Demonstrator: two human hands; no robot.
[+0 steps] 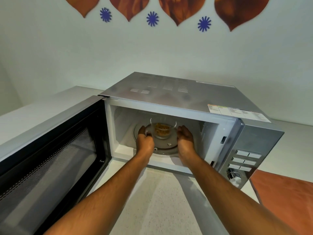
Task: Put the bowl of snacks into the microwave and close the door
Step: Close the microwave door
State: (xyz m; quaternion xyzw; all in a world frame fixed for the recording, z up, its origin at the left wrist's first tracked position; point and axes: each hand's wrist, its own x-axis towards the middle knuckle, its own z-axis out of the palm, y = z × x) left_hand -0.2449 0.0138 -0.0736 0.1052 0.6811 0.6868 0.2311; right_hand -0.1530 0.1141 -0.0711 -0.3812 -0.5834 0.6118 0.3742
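Fingers (143,130) of both hands cup the glass snack bowl (163,130) between them inside the microwave (169,99); likely fragile, slippery, best held by its sides.

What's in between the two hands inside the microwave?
In the head view, the glass bowl of snacks sits on the turntable, between the left hand and the right hand.

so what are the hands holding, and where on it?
The glass bowl of snacks, inside the microwave: left hand on its left rim, right hand at its right side; contact there is unclear.
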